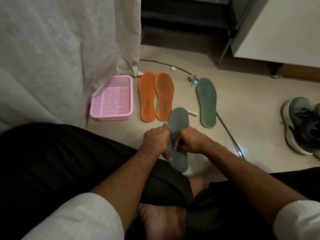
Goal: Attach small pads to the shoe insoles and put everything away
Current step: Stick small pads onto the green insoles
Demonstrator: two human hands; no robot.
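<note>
A grey-green insole [179, 118] is held up over my lap, heel end toward me. My left hand [156, 140] grips its left edge, thumb below and forefinger stretched along the rim. My right hand [187, 142] presses its fingertips on the middle of the same insole; any small pad under them is hidden. A second grey-green insole [207, 103] lies flat on the floor to the right. Two orange insoles [147, 96] [165, 96] lie side by side in the middle.
A pink perforated basket [112, 99] sits left of the orange insoles beside a white curtain [60, 58]. A small white tube [192, 113], a tape roll [192, 78], a teal cap [194, 84] and a grey cable [226, 129] lie on the floor. A grey sneaker [303, 125] stands at the right.
</note>
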